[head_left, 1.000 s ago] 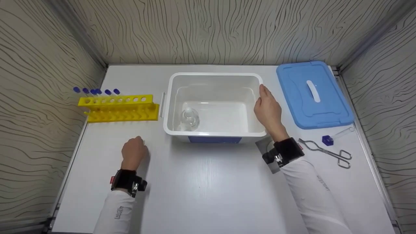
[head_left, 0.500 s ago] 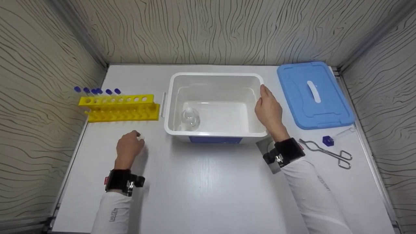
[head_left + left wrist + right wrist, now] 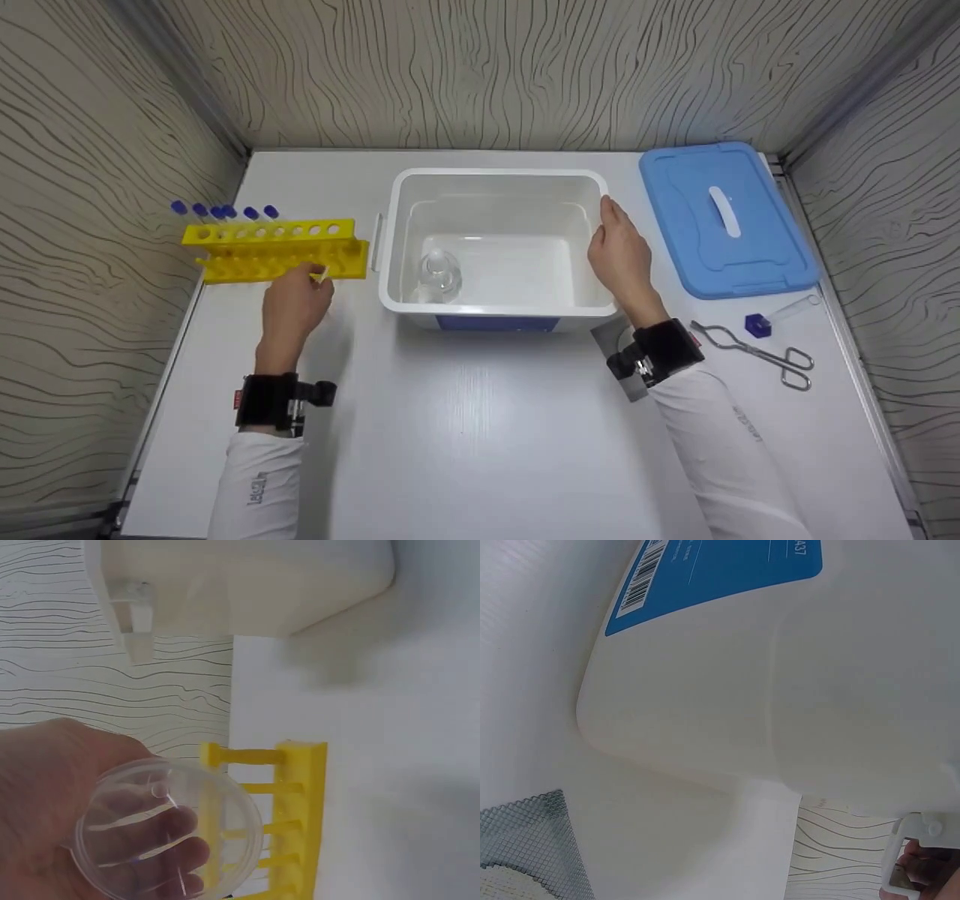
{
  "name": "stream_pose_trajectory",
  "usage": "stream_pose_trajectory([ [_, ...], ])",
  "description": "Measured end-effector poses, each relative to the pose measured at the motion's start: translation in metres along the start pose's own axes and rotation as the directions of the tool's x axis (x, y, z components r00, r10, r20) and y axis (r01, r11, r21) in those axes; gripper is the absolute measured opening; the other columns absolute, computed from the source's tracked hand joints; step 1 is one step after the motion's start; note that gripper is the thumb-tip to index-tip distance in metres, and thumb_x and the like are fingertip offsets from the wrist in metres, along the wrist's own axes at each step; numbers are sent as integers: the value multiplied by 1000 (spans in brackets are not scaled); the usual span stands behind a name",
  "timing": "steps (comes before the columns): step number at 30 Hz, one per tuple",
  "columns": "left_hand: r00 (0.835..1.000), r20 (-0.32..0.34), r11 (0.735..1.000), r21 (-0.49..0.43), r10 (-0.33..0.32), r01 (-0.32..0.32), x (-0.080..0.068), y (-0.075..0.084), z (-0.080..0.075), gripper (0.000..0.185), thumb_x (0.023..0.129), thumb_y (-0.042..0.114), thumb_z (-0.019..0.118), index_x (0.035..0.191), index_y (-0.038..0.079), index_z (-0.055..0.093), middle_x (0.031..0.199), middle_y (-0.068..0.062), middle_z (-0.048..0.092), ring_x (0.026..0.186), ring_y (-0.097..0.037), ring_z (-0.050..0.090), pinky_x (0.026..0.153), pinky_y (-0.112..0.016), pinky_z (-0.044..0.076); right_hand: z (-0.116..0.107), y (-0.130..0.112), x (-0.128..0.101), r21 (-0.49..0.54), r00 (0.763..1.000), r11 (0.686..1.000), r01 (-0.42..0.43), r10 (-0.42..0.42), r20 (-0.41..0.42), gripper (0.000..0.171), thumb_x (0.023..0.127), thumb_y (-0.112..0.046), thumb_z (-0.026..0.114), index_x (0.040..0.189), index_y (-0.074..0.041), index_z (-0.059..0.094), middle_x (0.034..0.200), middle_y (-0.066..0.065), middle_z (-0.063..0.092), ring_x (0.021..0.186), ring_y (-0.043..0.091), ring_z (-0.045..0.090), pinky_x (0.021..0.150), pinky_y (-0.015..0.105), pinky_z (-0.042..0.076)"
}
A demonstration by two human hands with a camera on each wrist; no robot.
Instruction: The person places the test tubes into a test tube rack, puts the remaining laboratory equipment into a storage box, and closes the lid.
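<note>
Head view: left hand [image 3: 294, 304], fingers curled round a clear round petri-dish lid [image 3: 322, 274], of which only a sliver shows past the knuckles; the hand sits just short of the yellow test-tube rack [image 3: 274, 250], which carries blue-capped tubes [image 3: 222, 212] at its far-left end. Right hand [image 3: 619, 253], fingers fairly straight, rests flat against the right wall of the white plastic tub [image 3: 495, 176]; nothing is gripped. Inside the tub, toward the left hand's side, stands a small clear glass flask [image 3: 438, 273]. Beyond the right hand lies the blue tub lid [image 3: 724, 217]; near the wrist lie metal tongs [image 3: 761, 352] and a capped tube [image 3: 776, 315], all on the white tabletop [image 3: 480, 427]. Left wrist view: clear dish lid [image 3: 169, 829] held edge-on across the fingertips [image 3: 184, 855], rack [image 3: 289, 817] directly ahead, tub corner [image 3: 247, 585] beyond. Right wrist view: tub wall with blue barcode label [image 3: 712, 577] fills the frame; a wire gauze square [image 3: 529, 847] lies below the wrist; fingertips [image 3: 922, 866] barely show at the tub handle. Handling note: the dish is thin and slippery, so a light, even rim grip probably suits best, kept level and clear of the rack pegs; the right hand's steadying contact likely keeps the tub from sliding.
</note>
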State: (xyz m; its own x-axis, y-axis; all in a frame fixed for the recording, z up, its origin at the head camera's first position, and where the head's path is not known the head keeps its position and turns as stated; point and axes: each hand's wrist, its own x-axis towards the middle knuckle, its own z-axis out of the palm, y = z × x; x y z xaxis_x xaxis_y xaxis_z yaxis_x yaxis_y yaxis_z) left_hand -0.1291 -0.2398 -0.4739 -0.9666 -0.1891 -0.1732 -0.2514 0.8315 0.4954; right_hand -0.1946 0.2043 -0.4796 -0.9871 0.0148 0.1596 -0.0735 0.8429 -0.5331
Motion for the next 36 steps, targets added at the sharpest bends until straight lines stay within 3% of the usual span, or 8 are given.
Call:
stream_pose_trajectory([
  [4,999,-34,998,-53,39,-40,-1,15,-12,42,99,28,50,132,4,61,120,-21,69,100,-35,66,85,-47,55,0,0,0,8,1000,1000,8,-7,-4,52,100,-7,37,151,6,33,153,29,39,133,46,49,95,58,51],
  [9,991,-100,991,-93,88,-97,-4,40,-26,42,100,31,52,133,7,61,120,-19,68,95,-32,65,81,-43,57,-1,0,-1,4,1000,1000,0,0,4,52,100,-7,37,151,5,33,153,29,39,131,47,50,95,59,50],
  [16,950,-198,963,-74,240,-259,-2,77,-32,37,99,29,55,127,7,65,111,-18,71,92,-32,67,81,-45,57,-1,-1,-1,-3,999,1000,-17,17,30,52,101,-7,37,152,4,31,155,27,38,132,47,49,98,59,49],
  [25,930,-106,929,-83,353,-362,-1,125,-29,35,98,27,57,127,9,65,112,-13,71,101,-30,66,93,-43,55,0,0,-1,1,1000,1000,-7,7,3,52,101,-7,39,151,5,33,154,27,39,135,44,47,101,57,48],
  [33,886,-9,884,-49,464,-464,2,157,-10,32,98,26,56,123,10,67,108,-9,73,98,-26,68,90,-41,54,1,-1,0,5,1000,1000,7,-7,-9,52,100,-5,37,150,7,33,152,30,40,129,47,52,89,58,54],
  [36,875,26,875,-29,484,-483,4,167,1,31,97,24,55,122,10,67,109,-9,73,99,-26,69,90,-42,54,1,-1,1,5,1000,1000,-3,3,-1,52,100,-6,37,151,6,33,153,28,40,130,46,52,93,57,53],
])
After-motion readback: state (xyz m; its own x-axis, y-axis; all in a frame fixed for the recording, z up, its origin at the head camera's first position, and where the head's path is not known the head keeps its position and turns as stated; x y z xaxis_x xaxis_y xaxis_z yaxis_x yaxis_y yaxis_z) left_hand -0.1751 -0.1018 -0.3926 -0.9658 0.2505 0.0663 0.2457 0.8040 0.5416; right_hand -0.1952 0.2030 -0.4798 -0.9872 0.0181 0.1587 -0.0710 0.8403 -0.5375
